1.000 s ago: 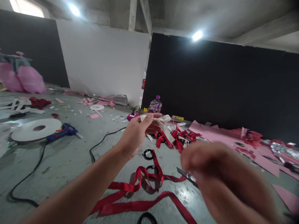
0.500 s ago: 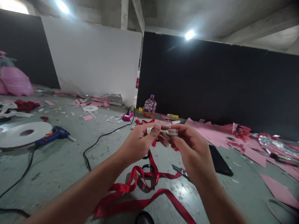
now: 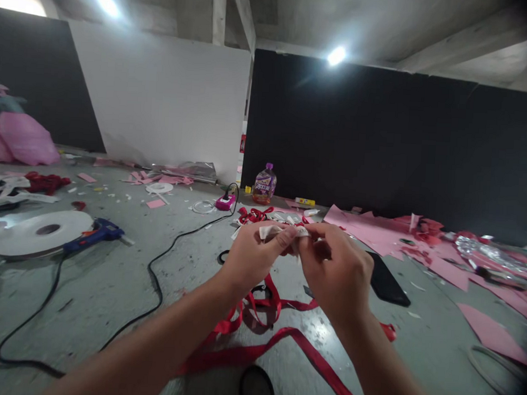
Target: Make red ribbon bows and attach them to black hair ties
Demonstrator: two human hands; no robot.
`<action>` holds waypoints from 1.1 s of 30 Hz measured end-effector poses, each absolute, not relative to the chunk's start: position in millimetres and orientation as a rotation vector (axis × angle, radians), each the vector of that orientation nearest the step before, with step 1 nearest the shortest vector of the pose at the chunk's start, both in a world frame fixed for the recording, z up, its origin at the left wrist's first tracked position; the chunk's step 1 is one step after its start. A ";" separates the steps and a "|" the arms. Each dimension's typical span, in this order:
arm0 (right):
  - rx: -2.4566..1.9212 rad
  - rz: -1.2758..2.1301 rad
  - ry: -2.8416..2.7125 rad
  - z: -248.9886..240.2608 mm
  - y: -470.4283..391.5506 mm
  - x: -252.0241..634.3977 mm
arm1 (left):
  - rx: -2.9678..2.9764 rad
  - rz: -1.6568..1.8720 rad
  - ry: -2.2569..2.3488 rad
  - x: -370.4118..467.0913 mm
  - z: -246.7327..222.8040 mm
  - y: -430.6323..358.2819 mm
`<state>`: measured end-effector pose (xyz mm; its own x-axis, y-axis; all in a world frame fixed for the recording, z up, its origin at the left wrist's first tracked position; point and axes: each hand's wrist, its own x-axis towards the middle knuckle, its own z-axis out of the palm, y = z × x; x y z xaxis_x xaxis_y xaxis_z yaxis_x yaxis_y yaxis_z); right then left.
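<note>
Both hands meet in the middle of the view, above the table. My left hand (image 3: 254, 253) pinches a white printed ribbon (image 3: 269, 231) between thumb and fingers. My right hand (image 3: 337, 263) is closed on the same ribbon, its thumb and forefinger close beside the left thumb. The lettering is mostly covered by my fingers. Below the hands, a long red ribbon (image 3: 298, 341) lies in loops and folds. Dark scissors handles (image 3: 262, 292) show partly among those loops.
A blue glue gun (image 3: 96, 236) rests by a large white ribbon roll (image 3: 23, 238) at left. A purple-capped bottle (image 3: 264, 186) and a pink power socket (image 3: 225, 202) stand behind. A black phone-like slab (image 3: 387, 280) and pink paper (image 3: 495, 333) lie at right.
My right hand has moved left, so the fingertips of both hands are now close together on the white ribbon. The lettering shows less, and the knife blade below is more covered.
</note>
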<state>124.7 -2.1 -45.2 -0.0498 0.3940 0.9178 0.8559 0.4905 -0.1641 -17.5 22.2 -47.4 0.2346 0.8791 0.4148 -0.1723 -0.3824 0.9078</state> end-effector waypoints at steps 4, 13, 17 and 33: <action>-1.081 -0.675 -1.702 -49.3 -0.5 127.7 | 1.613 1.343 0.728 -17.5 -52.3 21.7; -1.079 -0.409 -1.597 -53.6 3.3 126.2 | 1.347 1.269 0.644 -14.7 -48.1 16.8; -1.127 -0.076 -1.493 -56.7 3.5 122.2 | 1.305 1.289 0.597 -12.7 -49.6 16.1; -0.862 1.002 -1.184 -50.9 8.5 120.4 | 1.352 1.179 0.652 -25.2 -51.1 32.2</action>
<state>120.4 8.5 -50.9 0.0814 0.9427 0.3236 -0.1633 0.3329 -0.9287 -25.2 32.2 -51.1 0.3361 0.9052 0.2600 -0.2606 -0.1759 0.9493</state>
